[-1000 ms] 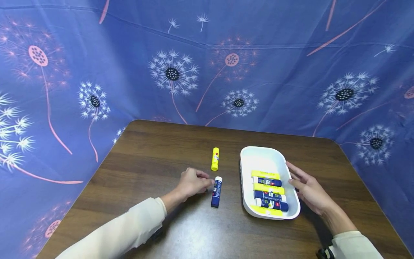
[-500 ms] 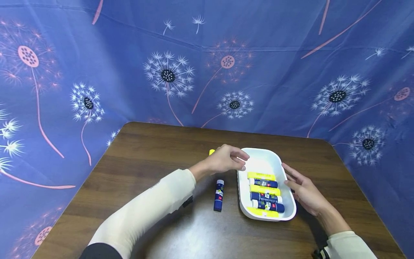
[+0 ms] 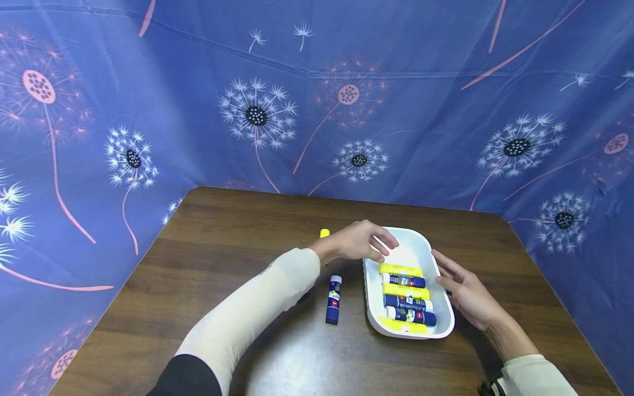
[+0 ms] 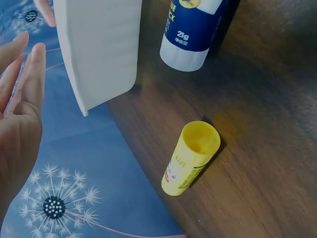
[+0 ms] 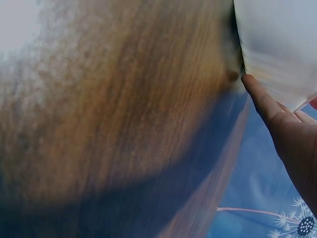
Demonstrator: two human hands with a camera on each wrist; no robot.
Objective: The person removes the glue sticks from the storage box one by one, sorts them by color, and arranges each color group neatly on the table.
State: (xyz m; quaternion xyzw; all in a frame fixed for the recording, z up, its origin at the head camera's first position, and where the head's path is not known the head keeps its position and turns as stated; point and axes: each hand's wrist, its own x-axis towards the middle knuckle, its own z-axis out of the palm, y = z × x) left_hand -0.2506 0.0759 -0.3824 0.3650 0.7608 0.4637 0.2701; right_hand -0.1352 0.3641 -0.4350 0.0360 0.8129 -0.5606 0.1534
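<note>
A white tray [image 3: 421, 236] on the brown table holds several glue sticks [image 3: 406, 300], yellow and blue in turn. My left hand [image 3: 364, 242] hovers at the tray's far left rim with its fingers loosely spread, holding nothing. In the left wrist view the left hand [image 4: 20, 114] is flat and bare beside the tray [image 4: 99, 44]. A yellow glue stick [image 3: 324, 234] [image 4: 192, 157] lies just behind the left wrist. A blue glue stick [image 3: 334, 300] [image 4: 198, 29] lies left of the tray. My right hand [image 3: 463, 291] [image 5: 287, 124] rests straight-fingered against the tray's right wall [image 5: 282, 44].
The wooden table [image 3: 238, 253] is ringed by a blue cloth with dandelion prints [image 3: 257, 115] on the left, back and right. Bare wood stretches left of the glue sticks and along the near edge.
My left hand left the blue glue stick's side and travelled back and right, over the yellow one, to the tray's rim. My right hand stayed at the tray.
</note>
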